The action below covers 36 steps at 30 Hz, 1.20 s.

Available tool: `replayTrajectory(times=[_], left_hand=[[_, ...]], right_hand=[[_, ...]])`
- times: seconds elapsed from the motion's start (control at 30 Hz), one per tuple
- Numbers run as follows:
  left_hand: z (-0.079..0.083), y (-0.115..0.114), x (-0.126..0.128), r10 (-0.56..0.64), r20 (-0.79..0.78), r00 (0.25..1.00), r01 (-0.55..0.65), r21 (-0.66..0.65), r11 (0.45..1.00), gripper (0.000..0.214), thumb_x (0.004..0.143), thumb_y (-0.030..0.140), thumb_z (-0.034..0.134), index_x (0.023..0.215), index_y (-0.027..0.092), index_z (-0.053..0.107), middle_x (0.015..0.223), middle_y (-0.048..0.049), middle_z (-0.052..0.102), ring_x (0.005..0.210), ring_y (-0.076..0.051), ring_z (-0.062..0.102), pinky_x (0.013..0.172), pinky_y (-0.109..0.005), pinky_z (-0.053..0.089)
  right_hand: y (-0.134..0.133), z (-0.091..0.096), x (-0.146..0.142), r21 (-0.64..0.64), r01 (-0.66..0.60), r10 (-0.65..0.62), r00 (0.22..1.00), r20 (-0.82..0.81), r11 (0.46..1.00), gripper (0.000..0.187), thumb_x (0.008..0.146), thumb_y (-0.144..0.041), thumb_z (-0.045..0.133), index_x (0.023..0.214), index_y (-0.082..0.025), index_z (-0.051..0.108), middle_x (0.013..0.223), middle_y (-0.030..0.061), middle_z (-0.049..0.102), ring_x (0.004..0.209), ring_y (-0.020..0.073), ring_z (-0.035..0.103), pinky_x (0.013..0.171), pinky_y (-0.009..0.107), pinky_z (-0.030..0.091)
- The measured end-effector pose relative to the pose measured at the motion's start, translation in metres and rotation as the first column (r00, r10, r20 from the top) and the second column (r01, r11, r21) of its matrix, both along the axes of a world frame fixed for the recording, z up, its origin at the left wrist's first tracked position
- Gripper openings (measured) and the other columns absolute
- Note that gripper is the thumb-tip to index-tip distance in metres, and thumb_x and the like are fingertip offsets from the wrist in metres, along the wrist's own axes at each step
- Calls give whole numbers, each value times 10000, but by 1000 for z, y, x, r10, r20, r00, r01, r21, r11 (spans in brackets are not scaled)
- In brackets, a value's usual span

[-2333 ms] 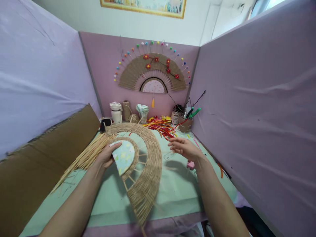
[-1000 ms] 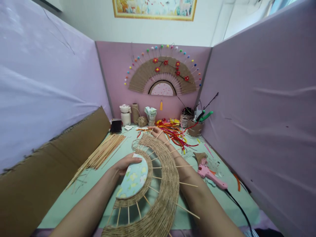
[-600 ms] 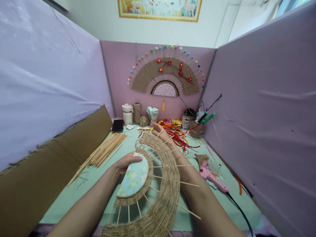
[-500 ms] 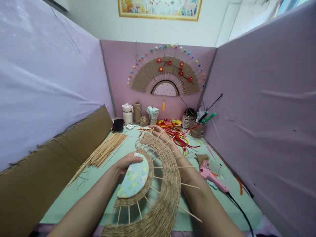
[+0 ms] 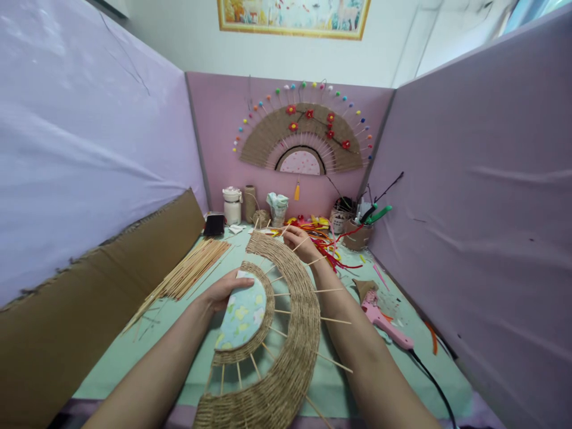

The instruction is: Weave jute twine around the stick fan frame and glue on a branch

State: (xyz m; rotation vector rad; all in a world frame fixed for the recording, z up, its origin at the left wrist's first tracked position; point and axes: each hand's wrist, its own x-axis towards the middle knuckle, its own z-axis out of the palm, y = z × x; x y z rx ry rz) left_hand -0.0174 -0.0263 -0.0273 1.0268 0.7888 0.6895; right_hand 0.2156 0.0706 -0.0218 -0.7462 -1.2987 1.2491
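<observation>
A half-round woven fan (image 5: 308, 316) of brown twine on thin wooden sticks is held tilted over the table. Its inner half-disc (image 5: 243, 313) is covered in light blue fabric with yellow and white flowers. My left hand (image 5: 226, 290) grips this disc at its straight edge, thumb on top and fingers hidden beneath. Beyond the fan's upper end, my right hand (image 5: 298, 241) is closed, fingertips pinching a strand of twine (image 5: 273, 229) that runs to the woven band. Bare stick tips jut out past the band's outer edge.
Thin wooden sticks (image 5: 196, 268) lie at left beside a cardboard strip (image 5: 111, 274). Red and yellow pipe cleaners (image 5: 328, 250) are heaped behind my right hand. A pink glue gun (image 5: 386, 325) with a black cord lies at right. A finished fan (image 5: 308, 134) hangs on the back panel.
My right hand has moved a little right, out from behind the fan's upper end, drawing the twine with it. The fan has shifted slightly left and turned in my left hand.
</observation>
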Motion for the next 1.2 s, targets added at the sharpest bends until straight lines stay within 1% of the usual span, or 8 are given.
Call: replayTrajectory(times=[0.13,0.27,0.43,0.6,0.83,0.97,1.03,1.2], left_hand=[[-1,1,0,54,13,998,-55,11,998,333,599,242,796,864,109,642,746,-100,723,603,-200,667,572,-283,523],[-3,1,0,74,21,997,-74,26,997,305,622,231,777,865,115,634,731,-100,720,586,-201,665,551,-279,519],[-4,1,0,86,24,996,-87,43,995,272,618,242,771,809,106,632,683,-99,710,552,-200,655,522,-273,511],[-1,-1,0,133,46,990,-136,58,989,239,628,218,761,807,119,637,677,-85,708,545,-191,651,515,-263,502],[1,0,-1,150,26,988,-152,83,985,191,653,244,744,735,107,638,635,-94,696,511,-186,641,488,-248,481],[1,2,-5,163,15,986,-164,102,981,205,657,239,744,784,110,646,662,-90,707,537,-187,651,502,-251,488],[0,4,-6,165,5,986,-165,99,981,214,650,232,750,793,110,646,668,-86,708,544,-185,652,506,-251,493],[-2,6,-8,157,-6,988,-156,92,984,231,651,231,750,814,104,648,692,-90,712,556,-188,658,513,-253,511]], right_hand=[[-3,2,4,-32,-70,72,995,68,997,323,621,-413,747,855,-200,681,605,-24,598,586,125,521,546,241,374],[-6,2,8,-52,-85,89,992,94,995,336,592,-395,772,851,-189,708,730,4,672,633,124,549,588,244,398],[-13,8,10,-87,-128,136,987,90,988,319,575,-371,790,826,-186,724,777,13,688,632,109,553,594,235,390],[-21,16,16,-99,-173,185,974,129,980,279,621,-385,765,783,-163,714,704,13,654,584,97,506,554,228,363],[-18,15,35,-11,-108,109,989,104,994,218,645,-358,733,710,-164,657,565,-45,492,522,76,373,505,225,275],[-13,17,44,41,29,-30,999,19,999,294,646,-415,735,596,-178,569,520,-51,416,499,80,326,485,238,242],[-13,20,46,47,100,-100,995,-11,994,331,637,-446,739,584,-189,537,498,-60,374,476,79,298,473,244,221],[-18,28,49,87,181,-186,981,49,980,341,652,-488,728,627,-198,551,503,-62,376,463,80,293,473,249,213]])
